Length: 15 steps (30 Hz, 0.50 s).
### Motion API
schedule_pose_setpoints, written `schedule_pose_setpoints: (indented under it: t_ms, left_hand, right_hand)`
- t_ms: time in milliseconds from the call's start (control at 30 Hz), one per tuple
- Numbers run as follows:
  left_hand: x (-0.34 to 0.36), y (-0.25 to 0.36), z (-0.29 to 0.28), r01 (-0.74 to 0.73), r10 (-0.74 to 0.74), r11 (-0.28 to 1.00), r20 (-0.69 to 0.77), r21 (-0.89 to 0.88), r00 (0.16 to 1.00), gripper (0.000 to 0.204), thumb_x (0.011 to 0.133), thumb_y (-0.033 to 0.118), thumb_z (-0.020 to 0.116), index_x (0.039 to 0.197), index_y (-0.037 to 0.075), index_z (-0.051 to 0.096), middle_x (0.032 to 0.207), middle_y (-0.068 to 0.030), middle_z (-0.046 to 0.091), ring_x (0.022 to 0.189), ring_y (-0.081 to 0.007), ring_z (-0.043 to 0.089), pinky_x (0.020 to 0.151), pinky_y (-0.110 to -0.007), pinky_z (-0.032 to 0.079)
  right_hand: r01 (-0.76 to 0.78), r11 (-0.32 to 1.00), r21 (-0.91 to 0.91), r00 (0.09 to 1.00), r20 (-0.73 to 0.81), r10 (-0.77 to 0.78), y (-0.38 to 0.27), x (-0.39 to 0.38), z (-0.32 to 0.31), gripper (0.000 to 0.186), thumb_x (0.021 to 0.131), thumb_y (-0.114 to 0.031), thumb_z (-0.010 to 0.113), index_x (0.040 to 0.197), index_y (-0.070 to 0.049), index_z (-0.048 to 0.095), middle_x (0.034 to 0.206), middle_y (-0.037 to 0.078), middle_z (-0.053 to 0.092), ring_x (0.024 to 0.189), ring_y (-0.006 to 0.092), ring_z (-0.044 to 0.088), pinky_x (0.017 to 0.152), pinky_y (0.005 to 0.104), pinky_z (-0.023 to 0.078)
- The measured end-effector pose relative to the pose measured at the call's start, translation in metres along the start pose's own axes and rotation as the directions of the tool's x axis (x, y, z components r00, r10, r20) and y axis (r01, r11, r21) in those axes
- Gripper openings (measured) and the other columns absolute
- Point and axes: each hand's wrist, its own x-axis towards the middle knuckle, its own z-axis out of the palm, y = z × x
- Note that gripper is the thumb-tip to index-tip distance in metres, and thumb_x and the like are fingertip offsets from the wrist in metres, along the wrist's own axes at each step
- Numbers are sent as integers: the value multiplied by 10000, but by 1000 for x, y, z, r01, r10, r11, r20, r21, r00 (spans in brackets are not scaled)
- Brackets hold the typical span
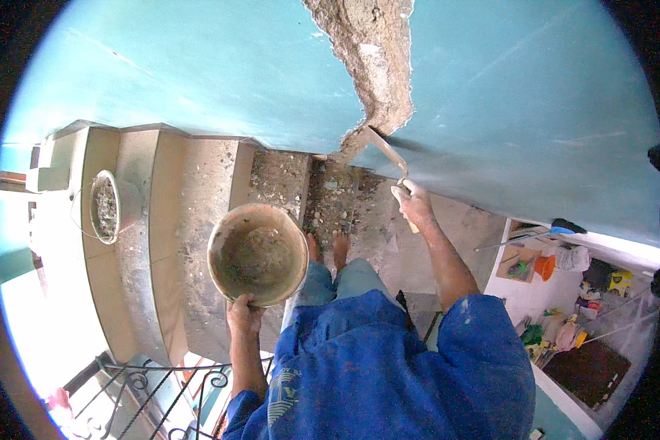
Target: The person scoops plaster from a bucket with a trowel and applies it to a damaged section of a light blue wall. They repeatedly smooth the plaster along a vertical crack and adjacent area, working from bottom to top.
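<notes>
Right fingers [401, 195] grasp the trowel [389, 151], best angled shallowly at the lower edge of the wall [484, 125]; left fingers [242, 300] clasp the basin [223, 243]

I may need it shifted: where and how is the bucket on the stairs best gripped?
Probably the middle of the wire handle, from picture-left: it loops out past the rim of the bucket on that side. The left hand holds the basin, so would need freeing first.
</notes>
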Motion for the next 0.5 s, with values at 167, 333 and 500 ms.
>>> schedule_pose_setpoints:
  t_ms: [167, 333, 500]
  left_hand:
    - [-5, -11, 34, -146, 145, 989, 57, 9, 988, 468, 826, -60, 556, 1280, 40, 509, 1116, -140, 609, 903, -309, 657, 695, -459, 602]
    - [1, -11, 60, -130, 124, 975, 40, 178, 991, 457, 814, -8, 600, 1260, 20, 510, 1074, -140, 629, 835, -268, 664, 670, -410, 609]
    - [-7, -9, 88, -215, 194, 962, 129, 170, 972, 473, 810, -31, 563, 1276, 29, 509, 1054, -140, 647, 839, -261, 691, 630, -369, 608]
  right_hand:
    - [-84, 996, 36, 996, -30, 85, -43, -42, -11, 262, 914, -200, 688, 1083, -18, 606, 898, 145, 651, 842, 254, 636, 774, 363, 503]
    - [269, 957, -105, 946, 217, -242, -78, -105, -20, 443, 858, -109, 717, 1252, 20, 559, 1057, 163, 634, 1032, 259, 636, 929, 338, 508]
    - [208, 965, -161, 816, 572, -81, -80, -136, 26, 551, 799, -137, 740, 1299, -5, 548, 1006, 169, 657, 919, 259, 646, 850, 368, 525]
